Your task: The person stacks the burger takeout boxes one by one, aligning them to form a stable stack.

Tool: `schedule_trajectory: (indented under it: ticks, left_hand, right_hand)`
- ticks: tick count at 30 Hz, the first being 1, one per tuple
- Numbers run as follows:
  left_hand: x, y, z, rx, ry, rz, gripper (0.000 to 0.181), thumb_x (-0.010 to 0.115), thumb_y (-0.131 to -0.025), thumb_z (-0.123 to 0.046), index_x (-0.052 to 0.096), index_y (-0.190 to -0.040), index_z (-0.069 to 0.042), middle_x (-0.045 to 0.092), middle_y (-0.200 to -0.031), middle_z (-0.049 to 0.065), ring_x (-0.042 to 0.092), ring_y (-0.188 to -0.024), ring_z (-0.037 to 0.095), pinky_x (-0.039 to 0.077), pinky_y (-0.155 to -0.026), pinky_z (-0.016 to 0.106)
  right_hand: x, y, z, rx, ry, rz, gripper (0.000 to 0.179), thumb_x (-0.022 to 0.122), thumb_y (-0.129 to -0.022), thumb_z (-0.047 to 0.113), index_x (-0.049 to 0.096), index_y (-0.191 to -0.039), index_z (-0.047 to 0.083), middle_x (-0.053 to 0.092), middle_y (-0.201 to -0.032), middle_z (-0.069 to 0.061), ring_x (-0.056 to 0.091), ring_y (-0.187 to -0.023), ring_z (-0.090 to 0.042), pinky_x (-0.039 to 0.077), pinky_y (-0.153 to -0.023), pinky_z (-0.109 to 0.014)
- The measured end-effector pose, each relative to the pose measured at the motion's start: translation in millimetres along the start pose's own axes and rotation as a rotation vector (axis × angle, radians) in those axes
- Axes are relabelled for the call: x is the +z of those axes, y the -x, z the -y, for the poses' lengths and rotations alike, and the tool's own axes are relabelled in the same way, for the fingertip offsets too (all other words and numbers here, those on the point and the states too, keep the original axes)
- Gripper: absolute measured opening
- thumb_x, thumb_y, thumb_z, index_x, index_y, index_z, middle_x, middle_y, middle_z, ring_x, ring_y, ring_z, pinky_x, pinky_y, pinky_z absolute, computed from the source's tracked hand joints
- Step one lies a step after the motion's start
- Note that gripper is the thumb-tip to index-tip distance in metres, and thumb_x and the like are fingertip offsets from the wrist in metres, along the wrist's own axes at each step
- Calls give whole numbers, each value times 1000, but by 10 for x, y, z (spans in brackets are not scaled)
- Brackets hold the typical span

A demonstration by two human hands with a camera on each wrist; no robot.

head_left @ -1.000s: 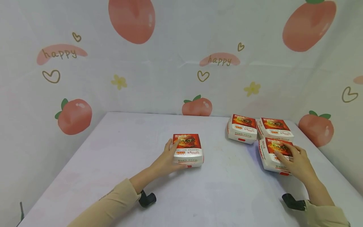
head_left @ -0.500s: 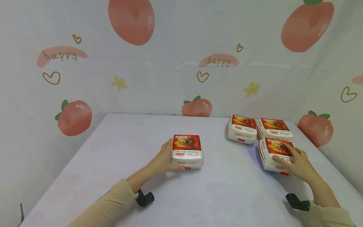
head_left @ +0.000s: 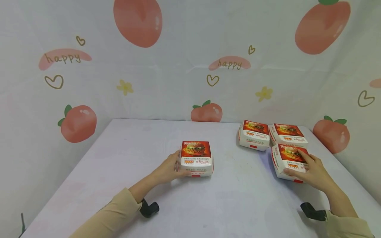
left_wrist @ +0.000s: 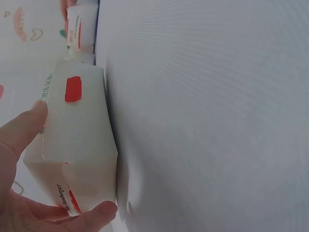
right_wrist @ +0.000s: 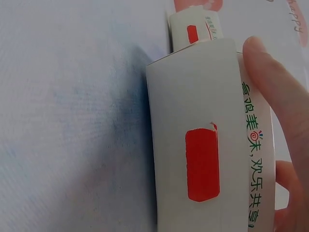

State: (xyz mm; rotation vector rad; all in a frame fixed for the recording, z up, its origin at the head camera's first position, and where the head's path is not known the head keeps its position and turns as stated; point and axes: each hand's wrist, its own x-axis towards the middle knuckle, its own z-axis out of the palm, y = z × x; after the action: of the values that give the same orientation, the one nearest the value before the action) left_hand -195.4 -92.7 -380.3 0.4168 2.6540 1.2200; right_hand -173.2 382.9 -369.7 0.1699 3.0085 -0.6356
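Observation:
A white burger box (head_left: pixel 196 162) with a red burger picture on its lid stands on the table, left of its fellows. My left hand (head_left: pixel 165 170) holds its left side, the thumb at the front and the fingers along the side. Up close in the left wrist view, fingertips (left_wrist: pixel 105 211) lie low on the side panel. A matching burger box (head_left: pixel 291 158) sits at the right, its front red tab large in the right wrist view. My right hand (head_left: pixel 315 173) holds it from the right, thumb over the lid's front part and fingers across the top.
Behind the right-hand box stand two more burger boxes, one (head_left: pixel 254 135) to the left and one (head_left: pixel 288 134) to the right, close together. The white table (head_left: pixel 226 205) meets a fruit-print cloth (head_left: pixel 166 92) at its far edge.
My left fingers have slid off the lid to the box's left side, and the left hand has drawn slightly left. The right thumb has shifted a little toward the front. The boxes stay nearly in place.

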Motion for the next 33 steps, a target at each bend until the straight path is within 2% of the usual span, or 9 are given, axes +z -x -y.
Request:
schedule_trajectory:
  ticks: [5,12,15,25,33]
  left_hand:
    - [-14,18,-23,-23,-4,4,97,75,-77,-34,19,-146,4,36,-144,22,42,-130,32,37,-107,54]
    - [-21,31,-22,1,-32,-2,97,76,-77,-34,21,-145,8,40,-141,25,45,-126,34,40,-104,54]
    - [-21,33,-23,-30,-22,3,96,75,-77,-36,21,-145,5,39,-142,23,44,-126,32,40,-105,53]
    - [-27,45,-21,-57,-19,16,91,70,-82,-39,22,-145,5,38,-144,23,46,-126,33,44,-101,49]
    - [-20,43,2,-63,-38,7,90,68,-82,-42,23,-145,4,38,-143,23,45,-126,31,43,-102,51]
  right_hand:
    - [-14,17,31,-1,1,-11,108,60,-79,59,3,-146,-4,5,-135,-48,20,-112,-60,38,-83,-75]
    - [-51,39,107,-16,15,-50,107,62,-79,58,5,-147,-3,7,-136,-47,21,-113,-59,40,-82,-73]
    - [-63,48,141,-25,17,-62,107,63,-79,58,6,-147,-2,8,-136,-46,21,-113,-58,40,-81,-73]
    - [-89,84,267,-90,15,-84,106,66,-77,56,10,-148,0,10,-138,-45,20,-116,-57,38,-79,-74]
    - [-134,106,502,-153,24,-101,106,70,-74,55,14,-149,5,12,-141,-42,21,-120,-58,37,-81,-75]
